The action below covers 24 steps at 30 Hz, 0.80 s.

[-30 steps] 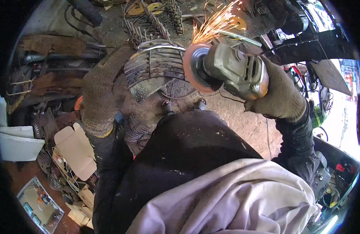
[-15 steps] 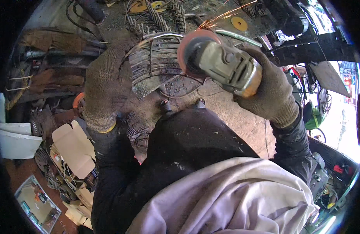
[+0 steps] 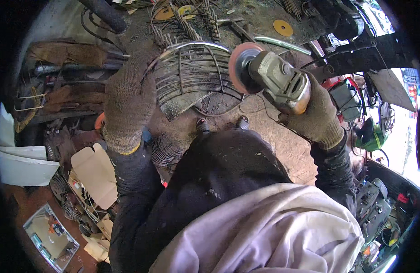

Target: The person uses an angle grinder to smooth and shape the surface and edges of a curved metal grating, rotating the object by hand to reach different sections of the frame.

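A knitted work glove covers my left hand point(image 3: 129, 98), whose fingers are wrapped round the left end of a curved metal rod grille point(image 3: 180, 68). In my gloved right hand point(image 3: 318, 116) is an angle grinder point(image 3: 274, 75), held by its body at the grille's right side. Its reddish disc point(image 3: 233, 68) is close to the grille's right end; whether they touch I cannot tell. No sparks show. A flat metal piece point(image 3: 176, 108) lies below the grille's left part.
Yellow discs point(image 3: 282, 28) and bundles of metal rods point(image 3: 214, 22) lie on the dark work surface. Coiled rods point(image 3: 167, 148) stand beside my legs. Opened cardboard point(image 3: 96, 175) and a mirror point(image 3: 51, 239) are at left, a grey case point(image 3: 373, 204) at lower right.
Sparks flew from the disc before and are gone now. The grinder has shifted right and slightly down, away from the grille's top edge. My left hand still grips the grille.
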Each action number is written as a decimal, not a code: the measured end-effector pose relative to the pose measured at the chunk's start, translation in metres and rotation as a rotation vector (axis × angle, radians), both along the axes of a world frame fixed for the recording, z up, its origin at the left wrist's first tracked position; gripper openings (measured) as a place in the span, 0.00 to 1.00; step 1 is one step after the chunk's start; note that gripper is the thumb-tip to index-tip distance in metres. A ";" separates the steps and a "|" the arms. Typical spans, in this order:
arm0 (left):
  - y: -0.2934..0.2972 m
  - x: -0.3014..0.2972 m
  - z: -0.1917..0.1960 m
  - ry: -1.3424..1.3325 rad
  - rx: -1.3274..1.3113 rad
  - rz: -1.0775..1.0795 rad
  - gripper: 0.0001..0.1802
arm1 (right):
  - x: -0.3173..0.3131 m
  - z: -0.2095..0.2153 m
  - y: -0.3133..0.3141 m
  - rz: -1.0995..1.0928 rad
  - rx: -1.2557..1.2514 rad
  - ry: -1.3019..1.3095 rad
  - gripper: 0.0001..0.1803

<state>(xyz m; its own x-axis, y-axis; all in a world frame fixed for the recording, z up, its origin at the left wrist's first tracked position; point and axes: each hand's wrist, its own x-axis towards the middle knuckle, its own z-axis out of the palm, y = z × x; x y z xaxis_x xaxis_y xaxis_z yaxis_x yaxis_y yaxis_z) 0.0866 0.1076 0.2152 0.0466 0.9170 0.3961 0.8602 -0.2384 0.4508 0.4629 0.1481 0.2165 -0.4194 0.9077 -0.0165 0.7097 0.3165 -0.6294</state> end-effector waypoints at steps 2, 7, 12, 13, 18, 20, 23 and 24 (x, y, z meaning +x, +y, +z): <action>0.001 0.003 0.002 0.033 0.039 -0.040 0.22 | 0.000 0.004 0.000 -0.023 0.008 0.015 0.52; 0.001 0.008 0.005 0.104 0.088 -0.092 0.22 | -0.017 0.024 0.014 0.072 0.126 -0.033 0.51; 0.000 0.020 0.015 0.056 0.043 -0.081 0.22 | -0.041 0.042 0.014 0.182 0.271 -0.063 0.50; -0.001 0.019 0.016 0.059 0.030 -0.072 0.22 | -0.043 0.046 0.014 0.186 0.211 -0.091 0.50; -0.003 0.011 0.003 0.000 0.096 -0.080 0.23 | -0.031 0.049 0.018 0.177 0.109 -0.074 0.51; -0.004 0.012 0.003 0.019 0.110 -0.092 0.23 | -0.032 0.049 0.019 0.227 0.101 -0.040 0.52; -0.008 0.015 0.008 0.064 0.129 -0.107 0.23 | -0.040 0.056 0.019 0.253 0.095 -0.051 0.53; -0.009 0.015 0.007 0.057 0.138 -0.125 0.23 | -0.041 0.055 0.021 0.286 0.131 -0.029 0.52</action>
<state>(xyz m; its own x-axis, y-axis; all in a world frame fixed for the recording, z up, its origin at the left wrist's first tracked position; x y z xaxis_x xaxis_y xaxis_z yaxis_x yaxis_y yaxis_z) 0.1013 0.0989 0.2221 0.1824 0.8399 0.5111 0.8432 -0.4010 0.3581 0.4217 0.1686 0.2720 -0.6594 0.7478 0.0771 0.5969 0.5831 -0.5511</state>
